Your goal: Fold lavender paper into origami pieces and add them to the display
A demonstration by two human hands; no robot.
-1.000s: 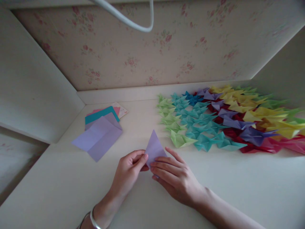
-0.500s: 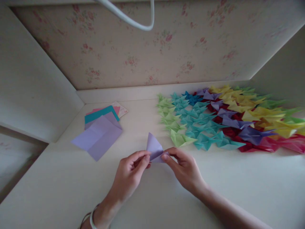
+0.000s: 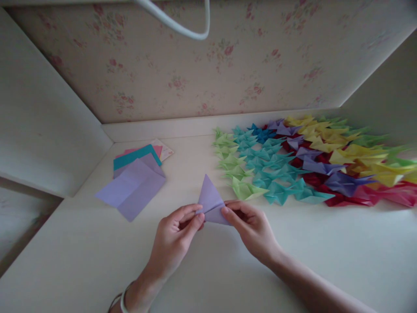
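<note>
A small folded piece of lavender origami paper (image 3: pixel 210 198) is held between both hands above the white table, with a pointed flap standing up toward the wall and a crease across its middle. My left hand (image 3: pixel 177 230) pinches its left corner between thumb and fingers. On the right side, my right hand (image 3: pixel 250 226) grips the other corner, its thumb lying on the near face. Parts of the fingers behind the paper are hidden.
Creased lavender sheets (image 3: pixel 137 187) lie at the left, over a teal sheet (image 3: pixel 132 157) and pink paper. Several folded paper cranes (image 3: pixel 276 163) in green, teal, purple, red and yellow stand in rows at the right. A white cable (image 3: pixel 182 28) hangs before the flowered wall (image 3: pixel 195 78).
The pointed flap of the lavender paper has flattened into a broader triangle, its tip slightly higher. Both hands keep their hold, and the right thumb has shifted a little.
</note>
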